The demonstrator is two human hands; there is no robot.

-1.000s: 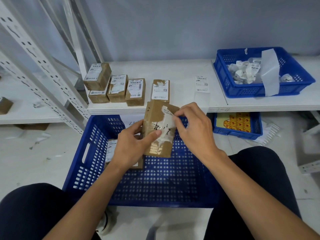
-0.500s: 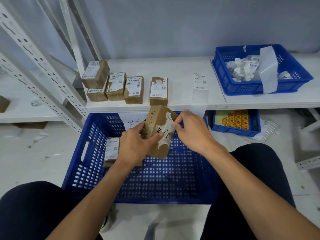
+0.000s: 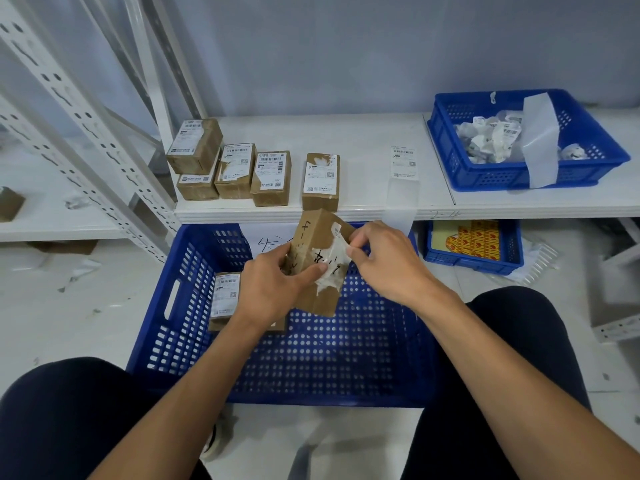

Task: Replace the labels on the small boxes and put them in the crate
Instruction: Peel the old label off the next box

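Observation:
My left hand (image 3: pixel 273 289) grips a small brown cardboard box (image 3: pixel 313 240) above the large blue crate (image 3: pixel 166 337), thumb pressed on its front. A torn white label (image 3: pixel 330 268) with black marks clings to that face, and my right hand (image 3: pixel 388 261) pinches its upper edge. One labelled box (image 3: pixel 225 299) lies inside the crate at the left. Several labelled boxes (image 3: pixel 270 176) stand on the white shelf (image 3: pixel 346 136) behind. A fresh label (image 3: pixel 403 162) lies flat on the shelf.
A blue basket (image 3: pixel 450 157) at the right of the shelf holds crumpled old labels and a backing strip. A smaller blue bin (image 3: pixel 474 261) with yellow-red sheets sits under the shelf. White perforated rack posts (image 3: pixel 83 140) rise at the left. My knees flank the crate.
The box has tilted, showing its side with handwriting. My right hand has peeled the old label further off the front, and it now looks more crumpled.

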